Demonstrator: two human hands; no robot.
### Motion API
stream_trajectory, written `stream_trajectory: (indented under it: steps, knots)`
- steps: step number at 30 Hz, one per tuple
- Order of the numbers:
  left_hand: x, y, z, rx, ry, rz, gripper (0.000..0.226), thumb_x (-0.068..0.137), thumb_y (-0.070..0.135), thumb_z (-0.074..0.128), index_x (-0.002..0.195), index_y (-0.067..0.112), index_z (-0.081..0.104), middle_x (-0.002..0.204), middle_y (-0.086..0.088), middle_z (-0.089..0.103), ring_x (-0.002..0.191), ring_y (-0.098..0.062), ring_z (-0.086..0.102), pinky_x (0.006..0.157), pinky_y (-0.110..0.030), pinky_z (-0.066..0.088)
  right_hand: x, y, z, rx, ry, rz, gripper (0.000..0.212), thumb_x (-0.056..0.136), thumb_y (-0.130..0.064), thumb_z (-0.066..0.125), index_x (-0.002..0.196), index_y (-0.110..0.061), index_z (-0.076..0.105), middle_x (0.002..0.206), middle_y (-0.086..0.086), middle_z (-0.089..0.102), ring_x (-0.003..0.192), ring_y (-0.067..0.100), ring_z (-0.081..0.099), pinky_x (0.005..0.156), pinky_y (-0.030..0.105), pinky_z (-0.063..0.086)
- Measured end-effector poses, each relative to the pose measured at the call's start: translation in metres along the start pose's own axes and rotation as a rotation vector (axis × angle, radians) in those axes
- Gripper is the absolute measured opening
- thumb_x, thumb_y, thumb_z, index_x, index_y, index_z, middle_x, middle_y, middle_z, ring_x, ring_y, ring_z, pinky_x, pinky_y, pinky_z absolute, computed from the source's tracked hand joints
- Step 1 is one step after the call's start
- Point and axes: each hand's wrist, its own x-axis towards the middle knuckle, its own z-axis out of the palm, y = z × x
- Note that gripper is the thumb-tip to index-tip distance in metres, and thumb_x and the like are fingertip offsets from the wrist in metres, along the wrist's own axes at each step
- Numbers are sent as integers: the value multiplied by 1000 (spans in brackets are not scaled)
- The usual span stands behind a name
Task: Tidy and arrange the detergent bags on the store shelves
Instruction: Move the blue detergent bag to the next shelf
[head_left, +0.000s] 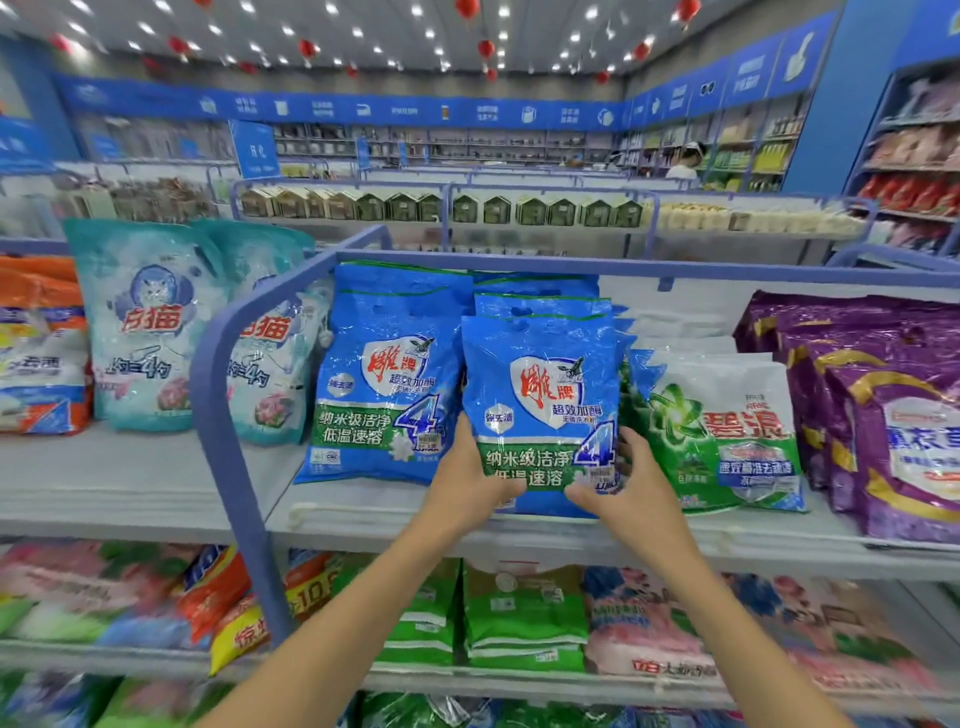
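Blue bag (540, 384) in left hand (467, 483), right hand (631, 491)

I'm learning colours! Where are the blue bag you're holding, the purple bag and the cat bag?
held blue bag (540, 400): head view, middle of its front.
purple bag (906, 467): head view, its white label.
cat bag (150, 317): head view, its red lettering.

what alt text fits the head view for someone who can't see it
A left hand and right hand grip the lower corners of a blue detergent bag upright on a store shelf. A matching blue bag stands to its left, a green-and-white bag and purple bags to its right.
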Motion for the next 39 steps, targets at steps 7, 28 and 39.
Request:
stream_trajectory:
  steps: [7, 28, 39]
  knots:
    - [-2, 1, 7, 50, 55, 76, 119, 85, 14, 81, 162, 28, -8, 146, 8, 53, 129, -20, 54, 107, -40, 46, 0, 7, 20, -160, 121, -81, 73, 87, -30, 78, 146, -31, 36, 133, -9, 56, 117, 15, 57, 84, 37, 47]
    - [-133, -59, -63, 609, 171, 203, 59, 104, 39, 52, 157, 18, 37, 162, 2, 37, 153, -20, 23, 124, -31, 15, -122, -1, 81, -325, -50, -245, 55, 102, -38, 57, 152, -16, 47, 160, -2, 40, 150, 15, 31, 124, 34, 25]
    - [-246, -165, -221, 542, 284, 26, 51, 104, 35, 56, 150, 17, 48, 152, 4, 49, 145, -16, 39, 121, -38, 32, -221, -83, 248, -281, -250, -268, 52, 102, -39, 57, 150, -19, 49, 156, -6, 45, 146, 11, 36, 120, 25, 24]
